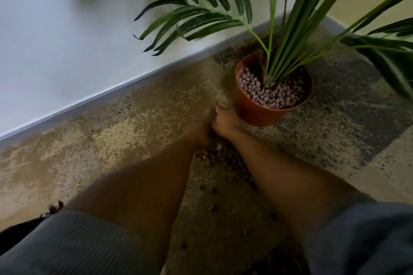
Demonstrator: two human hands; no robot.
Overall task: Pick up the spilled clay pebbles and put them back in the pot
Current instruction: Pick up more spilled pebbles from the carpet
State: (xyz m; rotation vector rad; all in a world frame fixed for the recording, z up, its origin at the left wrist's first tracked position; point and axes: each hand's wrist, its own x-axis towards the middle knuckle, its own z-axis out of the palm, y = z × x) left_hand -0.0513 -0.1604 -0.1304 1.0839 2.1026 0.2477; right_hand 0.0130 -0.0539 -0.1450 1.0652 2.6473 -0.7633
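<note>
Hands — left (204, 132) and right (225, 121) touching, seemingly cupped, contents unclear — just short of pot (257, 113); pebbles (207, 155) beneath wrists — lift over rim, tip slowly.

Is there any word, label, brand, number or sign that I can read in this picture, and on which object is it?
None: no writing can be read anywhere in this view.
The orange pot shows a plain wall, no label.
The wall, the floor and the grey sleeves carry no print.
</note>
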